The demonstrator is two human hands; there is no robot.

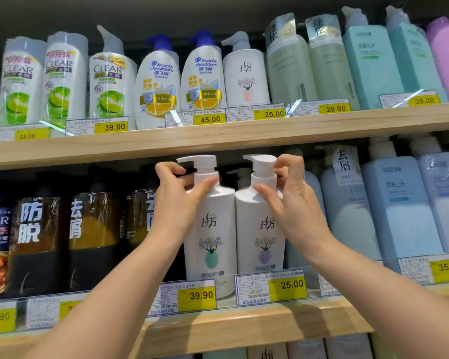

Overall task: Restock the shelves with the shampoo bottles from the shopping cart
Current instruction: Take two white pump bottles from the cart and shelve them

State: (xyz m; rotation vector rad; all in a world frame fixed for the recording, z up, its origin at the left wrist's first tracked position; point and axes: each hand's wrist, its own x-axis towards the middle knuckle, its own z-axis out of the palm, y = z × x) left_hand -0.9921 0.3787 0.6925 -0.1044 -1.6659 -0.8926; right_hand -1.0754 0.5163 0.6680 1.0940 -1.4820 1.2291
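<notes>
Head: left hand (178, 200), right hand (290, 203) grip touching white bottles (210, 229), shelf front.

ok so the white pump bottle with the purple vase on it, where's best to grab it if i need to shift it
Grip the purple-vase bottle at its narrow neck under the pump head, from the front right, where the right hand already holds it. It stands upright, tight against the green-vase bottle on its left, so the body's left side is blocked, and a price tag covers its base.
</notes>
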